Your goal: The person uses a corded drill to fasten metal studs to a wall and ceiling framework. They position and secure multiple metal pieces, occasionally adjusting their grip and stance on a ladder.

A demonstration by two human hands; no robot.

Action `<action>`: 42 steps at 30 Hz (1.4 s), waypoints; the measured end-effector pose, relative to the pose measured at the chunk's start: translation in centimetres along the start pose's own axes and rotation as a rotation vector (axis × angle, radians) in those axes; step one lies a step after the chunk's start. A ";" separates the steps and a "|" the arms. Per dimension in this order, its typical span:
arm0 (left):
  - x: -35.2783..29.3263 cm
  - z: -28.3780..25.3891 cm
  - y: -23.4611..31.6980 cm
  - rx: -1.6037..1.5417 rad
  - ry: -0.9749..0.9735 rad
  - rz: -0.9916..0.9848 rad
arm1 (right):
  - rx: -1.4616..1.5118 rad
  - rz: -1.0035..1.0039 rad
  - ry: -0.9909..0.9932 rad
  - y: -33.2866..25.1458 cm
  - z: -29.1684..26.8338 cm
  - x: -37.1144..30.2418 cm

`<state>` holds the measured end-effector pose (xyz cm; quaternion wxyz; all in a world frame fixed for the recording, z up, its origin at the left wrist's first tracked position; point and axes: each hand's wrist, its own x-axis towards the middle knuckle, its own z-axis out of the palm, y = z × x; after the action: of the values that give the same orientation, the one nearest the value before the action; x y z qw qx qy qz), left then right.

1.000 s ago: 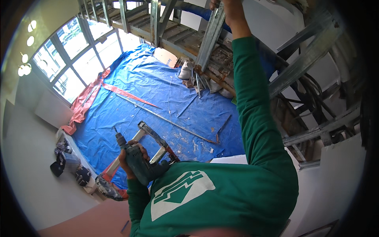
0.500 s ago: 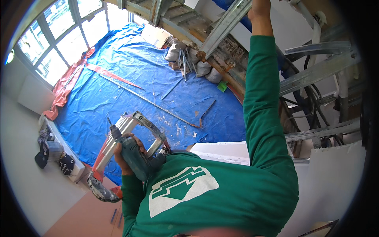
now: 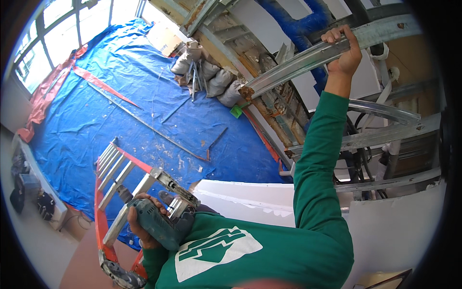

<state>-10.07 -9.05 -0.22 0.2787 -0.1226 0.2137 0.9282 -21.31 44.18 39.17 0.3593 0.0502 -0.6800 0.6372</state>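
Observation:
Low in front of my chest, my left hand (image 3: 137,228) is wrapped round a dark teal power drill (image 3: 156,225). The drill's nose points up and left, over the rungs of an orange stepladder (image 3: 101,225). My right arm is raised, and my right hand (image 3: 347,57) grips the edge of a long galvanized metal channel (image 3: 288,72). One end of this channel is rusty and meets the opened ceiling framing (image 3: 226,45). The fingers curl over its upper edge; the underside of the grip is partly hidden.
A blue tarp (image 3: 144,120) covers the floor, with loose metal strips and debris on it. Filled sacks (image 3: 219,86) stand beside a green dustpan-like piece (image 3: 236,111). More metal channels (image 3: 394,135), black cables and blue pipe (image 3: 293,24) are at the right. Windows (image 3: 57,33) stand far left.
My right hand has come further into view along the metal channel, now clearly gripping it. The view has shifted, showing more of the ladder's rungs. The drill stays in my left hand.

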 end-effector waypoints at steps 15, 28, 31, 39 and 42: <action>0.0 0.9 0.1 -0.024 0.033 0.013 | -0.025 0.035 -0.026 -0.6 0.5 -0.1; -0.3 1.4 0.1 -0.031 0.101 -0.016 | -0.035 0.018 -0.016 -0.5 0.4 -0.1; -0.4 1.3 0.1 -0.038 0.102 -0.028 | -0.053 0.023 0.005 -0.6 0.4 -0.2; -0.5 1.9 0.1 -0.023 0.119 0.013 | -0.110 -0.004 0.049 -0.5 1.7 -0.8; -0.4 1.9 0.1 -0.039 0.130 0.019 | -0.083 0.013 0.060 -0.5 1.9 -0.9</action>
<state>-9.96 -8.41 1.61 0.2528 -0.1857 0.2144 0.9250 -21.16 41.96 39.23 0.3772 0.0119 -0.6951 0.6119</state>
